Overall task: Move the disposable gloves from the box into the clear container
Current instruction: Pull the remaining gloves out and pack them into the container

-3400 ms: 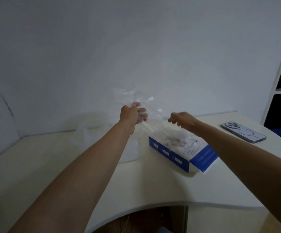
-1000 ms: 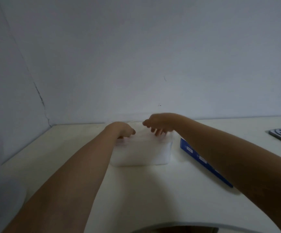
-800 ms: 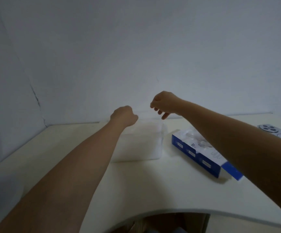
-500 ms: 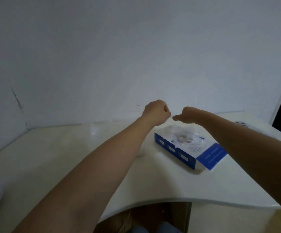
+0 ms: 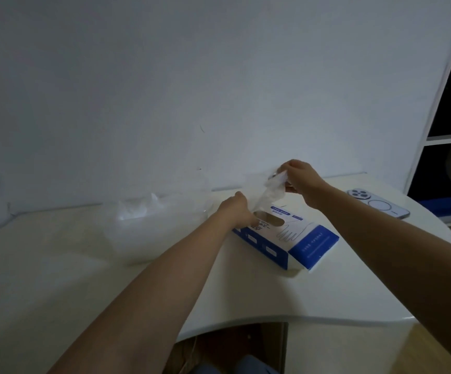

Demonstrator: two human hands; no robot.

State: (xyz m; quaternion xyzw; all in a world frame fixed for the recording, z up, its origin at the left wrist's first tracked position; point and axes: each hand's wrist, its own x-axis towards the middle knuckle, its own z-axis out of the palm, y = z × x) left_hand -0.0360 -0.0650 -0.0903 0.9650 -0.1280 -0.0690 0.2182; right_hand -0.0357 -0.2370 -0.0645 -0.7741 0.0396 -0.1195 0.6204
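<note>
A blue and white glove box (image 5: 294, 238) lies on the white table (image 5: 56, 279), with an oval opening on top. My right hand (image 5: 298, 176) pinches a thin clear disposable glove (image 5: 268, 194) above the box, and the glove stretches down to the opening. My left hand (image 5: 236, 211) rests on the box's near left end; its fingers are mostly hidden. Left of the box stands the clear container (image 5: 148, 233), with crumpled clear gloves (image 5: 138, 207) piled in it.
A phone (image 5: 375, 203) lies face down at the table's far right. A white shelf unit (image 5: 445, 136) stands beyond it. The wall runs along the table's back edge. The table's front edge curves inward near me.
Both hands moved from the clear container over to the box. My right hand took hold of a glove and lifted it out of the opening, and my left hand came down onto the box.
</note>
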